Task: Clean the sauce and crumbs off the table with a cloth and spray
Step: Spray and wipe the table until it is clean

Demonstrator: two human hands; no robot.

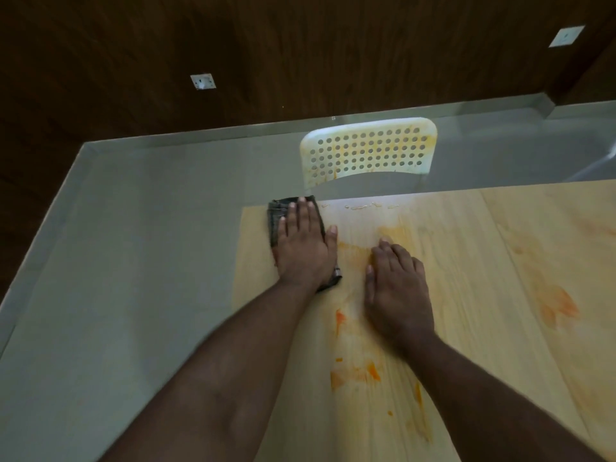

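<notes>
So this is mid-wipe: the left hand (pixel 301 243) lies flat, fingers straight, pressing a dark folded cloth (pixel 277 213) onto the far left corner of the pale wooden bench (pixel 483 261), about 11 o'clock from the middle of the view. No pinching grip there, just palm pressure. The right hand (pixel 396 291) rests just beside it at 3 o'clock, fingers loose on the wood and holding nothing, looks like it's bracing. Can't see a spray bottle anywhere. Plenty left to do, I'd say: orange sauce smears (pixel 356 371) sit toward 6 o'clock near the forearms, another blotch (pixel 560 305) is off at 3 o'clock, and a little line of crumbs (pixel 366 206) runs along the far edge at 12, in front of the stained white perforated chair (pixel 366 151). Next move probably wants the cloth dragged back toward 6 through the smears with firm, even pressure, without pushing crumbs over the edge.
</notes>
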